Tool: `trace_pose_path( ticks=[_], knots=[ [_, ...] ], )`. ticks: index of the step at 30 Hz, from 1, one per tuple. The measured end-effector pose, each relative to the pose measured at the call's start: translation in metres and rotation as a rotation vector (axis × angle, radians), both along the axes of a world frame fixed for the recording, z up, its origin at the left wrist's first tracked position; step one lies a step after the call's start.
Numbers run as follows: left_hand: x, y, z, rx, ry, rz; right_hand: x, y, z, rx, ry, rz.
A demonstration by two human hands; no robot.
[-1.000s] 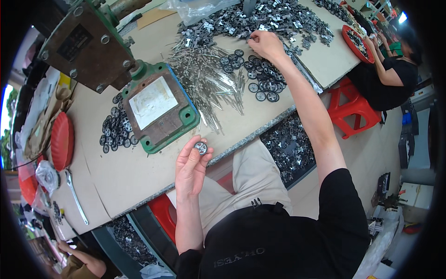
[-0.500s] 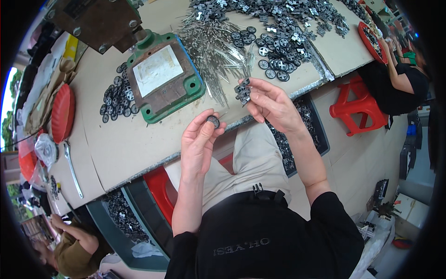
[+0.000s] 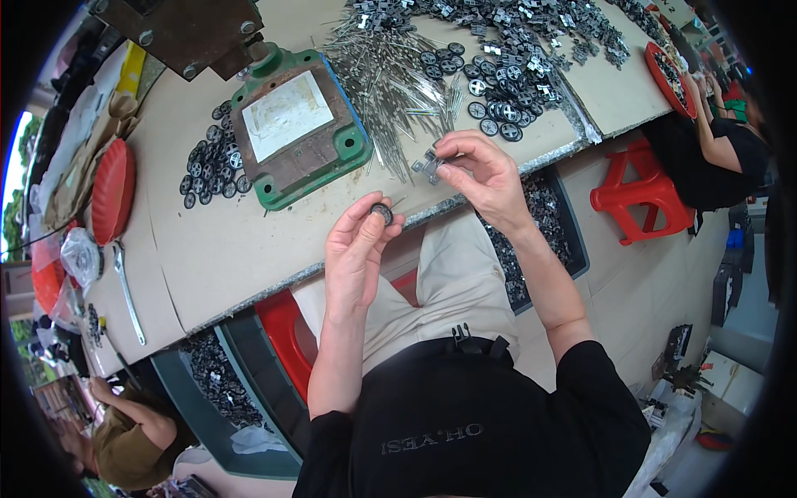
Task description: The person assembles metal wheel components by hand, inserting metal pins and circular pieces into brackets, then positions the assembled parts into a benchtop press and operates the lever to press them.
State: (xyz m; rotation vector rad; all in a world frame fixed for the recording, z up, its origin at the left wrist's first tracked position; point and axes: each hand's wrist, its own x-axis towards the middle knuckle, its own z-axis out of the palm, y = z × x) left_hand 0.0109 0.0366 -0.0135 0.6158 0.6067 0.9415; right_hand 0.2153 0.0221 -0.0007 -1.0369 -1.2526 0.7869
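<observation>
Left hand (image 3: 359, 249) pinching black ring (image 3: 382, 212); right hand (image 3: 484, 170) gripping small metal bracket (image 3: 429, 165), near table edge (image 3: 249, 286).

Left hand (image 3: 357, 249) raised just below the table edge (image 3: 249, 290), fingertips pinched together. Right hand (image 3: 486, 170) beside it over that edge, fingers curled, thumb and forefinger closed. Both forearms bare, angled upward.
</observation>
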Motion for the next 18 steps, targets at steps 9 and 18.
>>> trace_pose_path(
  ticks=[9,18],
  knots=[
    [-0.002,0.002,0.003,0.072,0.085,0.037,0.013,-0.002,0.032,-0.088,-0.333,0.205],
    [-0.001,0.0,0.004,0.184,0.227,0.084,0.011,-0.003,0.058,-0.113,-0.641,0.308]
  ],
)
